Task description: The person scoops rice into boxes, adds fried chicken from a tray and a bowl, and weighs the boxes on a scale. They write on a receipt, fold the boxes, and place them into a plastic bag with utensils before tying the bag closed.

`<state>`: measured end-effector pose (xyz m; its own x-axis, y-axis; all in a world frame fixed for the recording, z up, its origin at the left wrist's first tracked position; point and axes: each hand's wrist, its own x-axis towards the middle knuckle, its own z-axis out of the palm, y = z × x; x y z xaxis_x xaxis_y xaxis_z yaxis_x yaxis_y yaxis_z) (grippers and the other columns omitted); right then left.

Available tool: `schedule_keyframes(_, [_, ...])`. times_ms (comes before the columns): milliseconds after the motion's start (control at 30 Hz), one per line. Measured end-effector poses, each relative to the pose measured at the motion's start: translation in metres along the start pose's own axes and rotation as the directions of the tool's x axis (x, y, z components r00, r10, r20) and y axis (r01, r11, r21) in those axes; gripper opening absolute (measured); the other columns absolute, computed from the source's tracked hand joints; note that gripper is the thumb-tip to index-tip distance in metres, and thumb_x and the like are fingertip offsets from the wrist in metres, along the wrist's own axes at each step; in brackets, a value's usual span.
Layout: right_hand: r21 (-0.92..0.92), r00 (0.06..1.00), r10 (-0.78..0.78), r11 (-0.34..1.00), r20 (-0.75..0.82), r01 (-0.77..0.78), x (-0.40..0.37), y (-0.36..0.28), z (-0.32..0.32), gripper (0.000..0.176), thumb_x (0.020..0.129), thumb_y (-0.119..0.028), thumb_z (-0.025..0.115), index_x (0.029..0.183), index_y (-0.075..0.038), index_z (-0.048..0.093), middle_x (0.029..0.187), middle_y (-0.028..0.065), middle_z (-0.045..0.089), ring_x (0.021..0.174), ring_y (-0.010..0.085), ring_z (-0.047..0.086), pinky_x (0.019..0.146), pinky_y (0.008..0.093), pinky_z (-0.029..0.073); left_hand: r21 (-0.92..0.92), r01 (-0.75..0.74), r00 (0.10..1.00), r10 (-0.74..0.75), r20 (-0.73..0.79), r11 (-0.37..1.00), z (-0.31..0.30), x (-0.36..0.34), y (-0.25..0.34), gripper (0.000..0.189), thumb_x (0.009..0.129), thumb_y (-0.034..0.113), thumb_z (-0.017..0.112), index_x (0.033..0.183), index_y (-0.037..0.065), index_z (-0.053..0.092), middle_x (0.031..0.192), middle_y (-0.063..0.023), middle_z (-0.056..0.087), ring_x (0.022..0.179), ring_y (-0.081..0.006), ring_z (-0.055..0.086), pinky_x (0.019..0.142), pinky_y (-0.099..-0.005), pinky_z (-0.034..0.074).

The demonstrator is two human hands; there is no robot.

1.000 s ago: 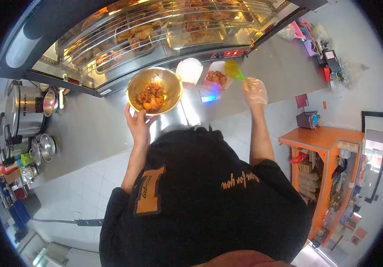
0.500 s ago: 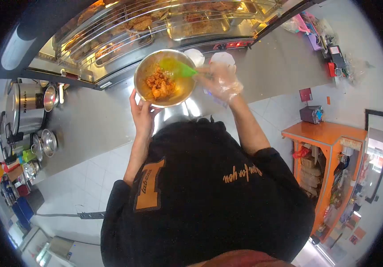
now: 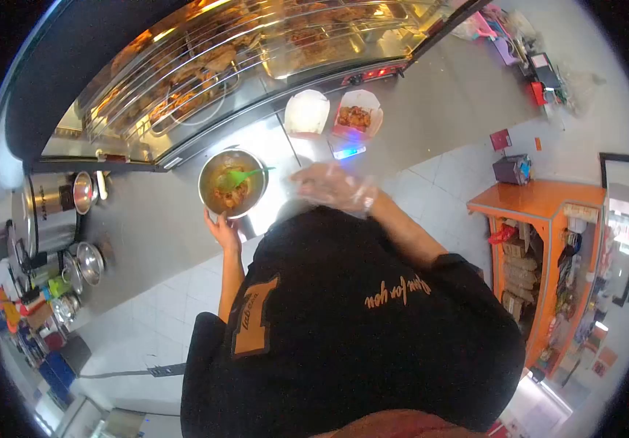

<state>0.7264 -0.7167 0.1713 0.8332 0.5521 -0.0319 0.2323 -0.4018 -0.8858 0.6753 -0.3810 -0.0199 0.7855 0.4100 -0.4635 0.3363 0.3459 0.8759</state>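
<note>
A metal bowl (image 3: 259,193) with reddish-brown food pieces (image 3: 232,196) stands at the counter's near edge. My left hand (image 3: 222,231) grips the bowl's near rim. The green spatula (image 3: 240,176) rests in the bowl, its handle over the right rim. To the right of that handle is my right hand (image 3: 335,187), in a clear plastic glove, blurred, with its fingers apart and nothing in them. Beyond it sit a white box (image 3: 307,112) and an open box (image 3: 375,120) holding similar food. A lit phone-like object (image 3: 348,152) lies before the boxes.
A heated display case (image 3: 256,87) with trays of food runs along the back. Metal bowls (image 3: 89,263) and a large steel cooker (image 3: 43,208) stand at the left. An orange cabinet (image 3: 533,201) is at the right. Bags and small items lie at the far right.
The bowl has come down and left, nearer to me, and the boxes now show fully. My right hand has let go of the spatula and moved down and slightly left.
</note>
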Motion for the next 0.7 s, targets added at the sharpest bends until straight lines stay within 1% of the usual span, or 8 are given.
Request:
schedule_keyframes(67, [0.276,0.972,0.022,0.960,-0.235,0.044,-0.029,0.001,-0.022,0.035,0.097,-0.033,0.055,0.122,-0.008,0.058,0.117,0.0131,0.063,0.097,0.0245,0.065,0.088,0.0358,0.053,0.173,-0.119,0.972,0.150,-0.182,0.978,0.007,-0.011,-0.003,0.062,0.094,0.027,0.063,0.144,0.012,0.028,0.105,-0.0131,0.051,0.092,-0.0226,0.053,0.079,-0.0393,0.048])
schedule_keyframes(167, [-0.216,0.845,-0.008,0.968,-0.535,-0.128,-0.060,0.006,-0.071,0.030,0.100,-0.026,0.050,0.118,-0.006,0.062,0.104,0.0124,0.069,0.087,0.0221,0.067,0.079,0.0351,0.053,0.665,-0.465,0.737,0.671,-0.075,0.585,0.029,-0.035,0.006,0.047,0.093,0.030,0.065,0.129,0.005,0.045,0.099,-0.0102,0.052,0.092,-0.0198,0.053,0.077,-0.0337,0.046])
schedule_keyframes(233, [0.021,0.613,0.139,0.980,-0.778,-0.197,-0.081,0.012,-0.094,0.028,0.103,-0.022,0.046,0.116,-0.005,0.065,0.086,0.0095,0.069,0.077,0.0167,0.064,0.071,0.0331,0.051,0.431,-0.479,0.878,0.428,0.216,0.765,0.098,-0.071,0.042,0.024,0.093,0.025,0.064,0.098,0.002,0.060,0.093,-0.0050,0.058,0.089,-0.0154,0.056,0.074,-0.0304,0.046])
schedule_keyframes(333, [0.254,0.415,0.251,0.966,-0.874,-0.048,-0.104,0.048,-0.131,0.028,0.102,-0.022,0.049,0.118,-0.004,0.064,0.079,0.0044,0.064,0.068,0.0107,0.056,0.065,0.0266,0.047,0.358,-0.405,0.743,0.074,0.666,0.841,0.208,-0.093,0.053,0.031,0.096,0.030,0.058,0.104,0.000,0.063,0.097,-0.0088,0.062,0.092,-0.0187,0.058,0.079,-0.0348,0.048])
schedule_keyframes(433, [0.315,0.437,0.269,0.948,-0.858,0.035,-0.128,0.090,-0.189,0.028,0.101,-0.023,0.052,0.117,-0.003,0.063,0.081,0.0033,0.062,0.068,0.0084,0.053,0.062,0.0240,0.044,0.317,0.472,0.735,-0.566,0.373,0.822,0.339,-0.112,0.035,0.065,0.088,0.062,0.058,0.102,-0.001,0.064,0.098,-0.0079,0.062,0.093,-0.0195,0.056,0.075,-0.0341,0.047])
schedule_keyframes(500, [0.335,0.482,0.258,0.939,-0.837,0.079,-0.159,0.118,-0.210,0.029,0.101,-0.025,0.053,0.117,-0.002,0.062,0.083,0.0026,0.061,0.069,0.0080,0.052,0.062,0.0232,0.043,0.308,0.277,0.809,-0.394,0.436,0.910,0.369,-0.115,-0.010,0.066,0.090,0.063,0.055,0.099,-0.002,0.064,0.094,-0.0085,0.061,0.088,-0.0198,0.058,0.073,-0.0330,0.049])
schedule_keyframes(600, [0.375,0.467,0.383,0.920,-0.797,-0.113,-0.197,0.155,-0.240,0.029,0.101,-0.026,0.053,0.117,-0.003,0.061,0.087,0.0029,0.060,0.072,0.0073,0.050,0.063,0.0228,0.041,0.096,0.186,0.976,-0.195,0.098,0.978,0.400,-0.116,-0.049,0.065,0.093,0.060,0.051,0.099,-0.004,0.063,0.090,-0.0093,0.062,0.082,-0.0201,0.060,0.070,-0.0331,0.049])
schedule_keyframes(700, [0.412,0.508,0.409,0.904,-0.758,-0.112,-0.225,0.204,-0.258,0.030,0.102,-0.027,0.051,0.119,-0.004,0.060,0.086,0.0018,0.059,0.072,0.0075,0.050,0.065,0.0234,0.042,0.113,0.144,0.989,-0.145,0.000,0.983,0.408,-0.121,-0.036,0.057,0.099,0.050,0.047,0.101,-0.006,0.062,0.090,-0.0106,0.063,0.079,-0.0198,0.061,0.069,-0.0348,0.050])
